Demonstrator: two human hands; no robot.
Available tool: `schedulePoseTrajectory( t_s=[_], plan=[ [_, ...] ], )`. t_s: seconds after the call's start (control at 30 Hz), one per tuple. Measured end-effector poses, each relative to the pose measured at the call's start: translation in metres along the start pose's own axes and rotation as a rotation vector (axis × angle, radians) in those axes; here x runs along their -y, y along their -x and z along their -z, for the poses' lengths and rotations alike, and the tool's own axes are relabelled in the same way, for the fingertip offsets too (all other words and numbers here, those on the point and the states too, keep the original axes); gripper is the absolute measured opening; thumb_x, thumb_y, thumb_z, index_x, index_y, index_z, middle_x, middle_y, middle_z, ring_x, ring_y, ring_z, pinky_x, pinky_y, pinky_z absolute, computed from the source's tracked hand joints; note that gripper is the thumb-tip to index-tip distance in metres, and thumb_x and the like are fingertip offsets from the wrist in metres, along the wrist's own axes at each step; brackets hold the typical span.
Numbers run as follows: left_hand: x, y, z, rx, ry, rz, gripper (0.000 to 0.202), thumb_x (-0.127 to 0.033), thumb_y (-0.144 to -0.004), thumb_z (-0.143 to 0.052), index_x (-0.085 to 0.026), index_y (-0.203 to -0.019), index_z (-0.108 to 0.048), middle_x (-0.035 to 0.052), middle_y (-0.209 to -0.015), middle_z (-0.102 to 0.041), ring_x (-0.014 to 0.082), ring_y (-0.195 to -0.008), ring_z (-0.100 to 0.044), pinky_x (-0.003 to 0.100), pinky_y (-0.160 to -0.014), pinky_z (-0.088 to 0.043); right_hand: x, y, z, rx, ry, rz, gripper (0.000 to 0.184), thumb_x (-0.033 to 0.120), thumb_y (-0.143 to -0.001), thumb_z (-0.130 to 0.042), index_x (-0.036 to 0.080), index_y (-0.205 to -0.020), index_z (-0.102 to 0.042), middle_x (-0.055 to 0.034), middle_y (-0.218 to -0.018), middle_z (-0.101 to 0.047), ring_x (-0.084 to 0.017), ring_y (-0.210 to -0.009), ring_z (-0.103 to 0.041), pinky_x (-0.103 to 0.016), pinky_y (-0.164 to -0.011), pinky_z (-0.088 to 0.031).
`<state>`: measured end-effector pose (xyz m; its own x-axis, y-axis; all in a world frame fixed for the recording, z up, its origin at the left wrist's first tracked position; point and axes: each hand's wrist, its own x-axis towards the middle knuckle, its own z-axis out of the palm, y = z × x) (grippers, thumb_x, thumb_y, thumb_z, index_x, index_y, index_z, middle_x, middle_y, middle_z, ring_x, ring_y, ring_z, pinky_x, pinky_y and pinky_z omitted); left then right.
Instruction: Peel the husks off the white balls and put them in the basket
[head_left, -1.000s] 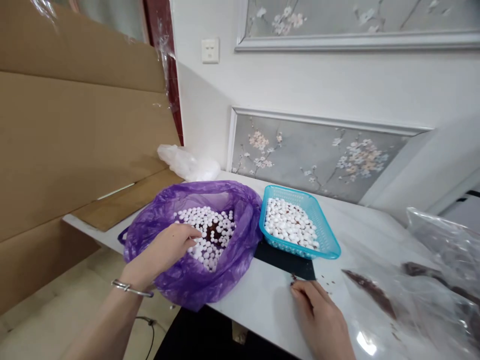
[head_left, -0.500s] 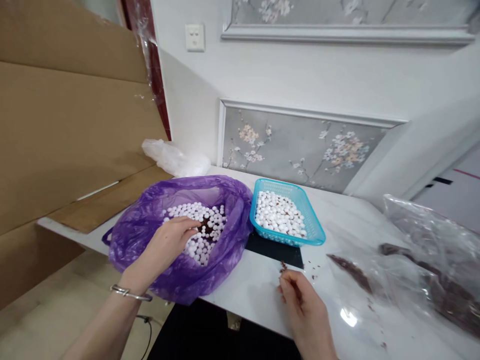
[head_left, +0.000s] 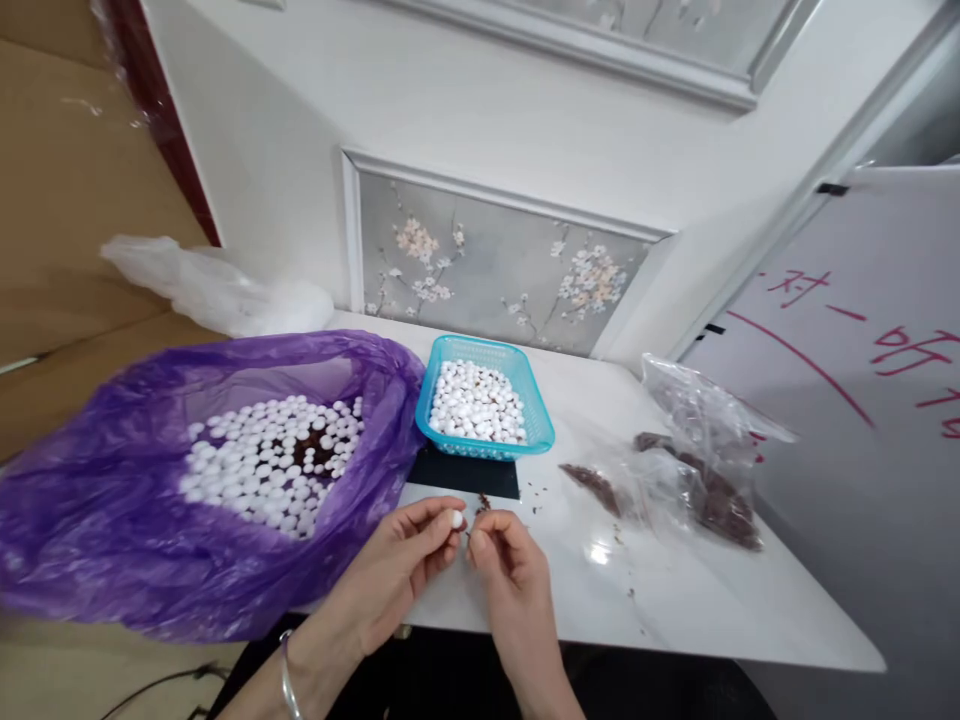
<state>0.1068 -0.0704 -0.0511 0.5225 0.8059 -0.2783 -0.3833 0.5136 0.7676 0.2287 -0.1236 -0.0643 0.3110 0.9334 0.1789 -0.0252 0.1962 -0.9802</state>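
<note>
Between the thumb and fingertips of my left hand (head_left: 409, 555) is a small white ball (head_left: 457, 519). Close beside it, my right hand (head_left: 511, 570) has its fingers pinched together around small dark brown pieces (head_left: 484, 502), which show above the fingertips. Both hands meet over the front of the white table. To the left, the open purple plastic bag (head_left: 375, 375) holds many white balls and a patch of dark brown bits. Behind my hands stands a turquoise basket (head_left: 541, 425) filled with white balls, with some brown specks among them.
A black flat piece (head_left: 465, 473) lies in front of the basket. Clear plastic bags with brown pieces (head_left: 720, 505) are on the right, with crumbs scattered nearby. A whiteboard (head_left: 847, 480) stands beyond. At the left are crumpled white plastic (head_left: 225, 295) and cardboard (head_left: 60, 200).
My left hand has left the purple bag and come right to meet my right hand, now with a white ball in its fingers. The view has turned to the right.
</note>
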Motion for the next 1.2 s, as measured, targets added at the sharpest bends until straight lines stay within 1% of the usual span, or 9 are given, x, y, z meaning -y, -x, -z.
schedulePoseTrajectory(
  t_s=[0.17, 0.23, 0.3, 0.37, 0.5, 0.67, 0.9, 1.07, 1.2],
  plan=[
    [-0.0026, -0.0026, 0.0028, 0.07, 0.003, 0.009, 0.007, -0.02, -0.08, -0.067, -0.014, -0.083, -0.069, 0.0006, -0.076, -0.061, 0.0063, -0.067, -0.055, 0.015, -0.067, -0.047, -0.0014, 0.0, -0.0028, -0.018, 0.003, 0.05, 0.015, 0.027, -0.09, -0.05, 0.021, -0.077, -0.053, 0.0025, -0.075, -0.053, -0.013, -0.071, -0.052, -0.023, -0.068, -0.042],
    [-0.003, -0.002, 0.0027, 0.067, 0.011, 0.021, 0.008, -0.021, -0.081, -0.066, -0.014, -0.083, -0.069, 0.001, -0.077, -0.061, 0.0065, -0.068, -0.055, 0.015, -0.067, -0.047, -0.0023, -0.0001, -0.0034, -0.025, 0.02, 0.059, 0.016, 0.027, -0.091, -0.049, 0.021, -0.077, -0.053, 0.0023, -0.076, -0.053, -0.013, -0.072, -0.052, -0.024, -0.07, -0.042],
    [-0.0027, -0.0018, 0.0021, 0.045, 0.016, 0.03, 0.01, -0.022, -0.082, -0.065, -0.015, -0.087, -0.069, 0.0008, -0.078, -0.06, 0.0065, -0.068, -0.054, 0.015, -0.066, -0.047, -0.0027, -0.0006, -0.0041, -0.028, 0.033, 0.061, 0.016, 0.028, -0.091, -0.049, 0.021, -0.077, -0.053, 0.002, -0.076, -0.053, -0.014, -0.073, -0.052, -0.025, -0.07, -0.042],
    [-0.0021, -0.0021, 0.0015, 0.041, 0.007, 0.02, 0.011, -0.024, -0.083, -0.064, -0.015, -0.088, -0.068, 0.0003, -0.077, -0.059, 0.0063, -0.066, -0.053, 0.016, -0.064, -0.046, -0.0027, -0.0014, -0.005, -0.029, 0.043, 0.071, 0.016, 0.027, -0.091, -0.049, 0.021, -0.077, -0.053, 0.0022, -0.076, -0.053, -0.014, -0.073, -0.052, -0.025, -0.07, -0.042],
    [-0.0012, -0.003, 0.0011, 0.087, -0.023, -0.015, 0.014, -0.026, -0.084, -0.062, -0.013, -0.079, -0.066, -0.0005, -0.074, -0.055, 0.0067, -0.065, -0.049, 0.017, -0.065, -0.044, -0.0038, -0.0018, -0.007, -0.039, 0.079, 0.113, 0.016, 0.026, -0.091, -0.05, 0.021, -0.076, -0.053, 0.0031, -0.075, -0.053, -0.013, -0.072, -0.052, -0.025, -0.07, -0.041],
    [-0.0023, -0.0009, -0.0004, 0.117, -0.063, -0.037, 0.018, -0.027, -0.086, -0.06, -0.014, -0.074, -0.063, -0.0016, -0.07, -0.052, 0.0078, -0.064, -0.044, 0.018, -0.065, -0.042, -0.0077, -0.0011, -0.0079, -0.052, 0.116, 0.126, 0.015, 0.026, -0.091, -0.05, 0.021, -0.077, -0.053, 0.0031, -0.077, -0.052, -0.013, -0.073, -0.052, -0.024, -0.07, -0.041],
    [-0.0014, 0.0011, -0.0011, 0.09, -0.113, -0.067, 0.02, -0.029, -0.085, -0.061, -0.014, -0.071, -0.062, -0.0014, -0.069, -0.051, 0.0093, -0.066, -0.044, 0.02, -0.066, -0.041, -0.0073, -0.0018, -0.0084, -0.051, 0.143, 0.129, 0.015, 0.026, -0.091, -0.05, 0.022, -0.077, -0.052, 0.0036, -0.076, -0.051, -0.012, -0.072, -0.051, -0.023, -0.069, -0.04],
    [-0.0005, -0.0003, 0.0002, 0.074, -0.137, -0.074, 0.02, -0.03, -0.083, -0.063, -0.014, -0.07, -0.063, -0.0015, -0.068, -0.053, 0.0096, -0.067, -0.045, 0.02, -0.067, -0.042, -0.0088, -0.0029, -0.0076, -0.045, 0.149, 0.102, 0.016, 0.028, -0.091, -0.05, 0.021, -0.076, -0.052, 0.0033, -0.075, -0.051, -0.013, -0.071, -0.051, -0.026, -0.071, -0.04],
    [-0.0009, -0.0002, -0.0002, 0.061, -0.147, -0.08, 0.019, -0.03, -0.082, -0.064, -0.014, -0.07, -0.065, -0.0014, -0.067, -0.054, 0.0095, -0.066, -0.045, 0.02, -0.067, -0.042, -0.0086, -0.003, -0.0072, -0.034, 0.132, 0.074, 0.018, 0.03, -0.09, -0.05, 0.021, -0.075, -0.051, 0.0027, -0.073, -0.051, -0.013, -0.069, -0.051, -0.026, -0.068, -0.041]
  ],
)
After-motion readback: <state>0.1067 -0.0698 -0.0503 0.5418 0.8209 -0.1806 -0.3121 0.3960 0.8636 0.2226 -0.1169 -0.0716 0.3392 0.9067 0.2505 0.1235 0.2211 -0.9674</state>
